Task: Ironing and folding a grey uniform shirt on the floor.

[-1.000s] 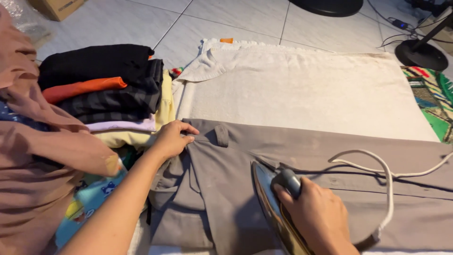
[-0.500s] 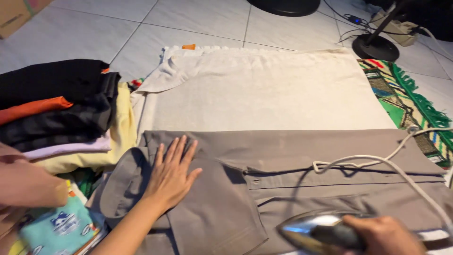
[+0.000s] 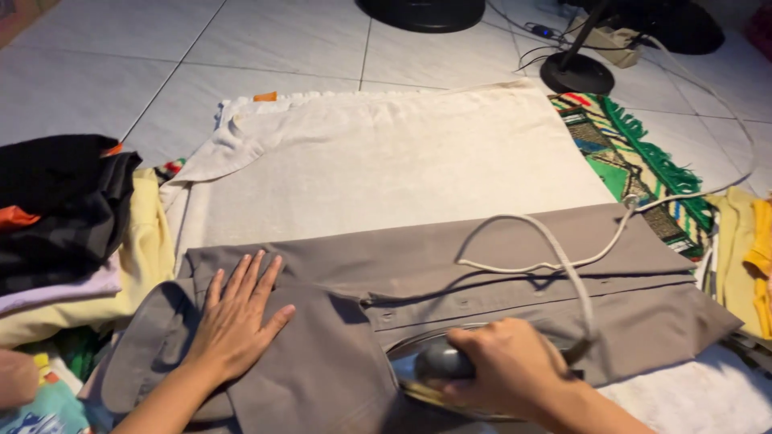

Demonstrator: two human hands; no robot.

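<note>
On grey shirt [image 3: 498, 257]: left hand [image 3: 233, 321] flat; right hand [image 3: 503, 366] grips iron [image 3: 430, 366].

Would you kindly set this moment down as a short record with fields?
Left hand: flat, fingers spread, pressing the grey garment
Right hand: gripping the iron, which sits on the garment
Cord: white, looping over the garment
Underlay: cream towel on tiled floor
Left side: stack of folded clothes
Right side: green patterned mat

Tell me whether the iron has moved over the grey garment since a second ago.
Yes. The iron, gripped by the right hand, was tipped up on its edge; now it lies flat on the grey garment, below the button strip.
</note>
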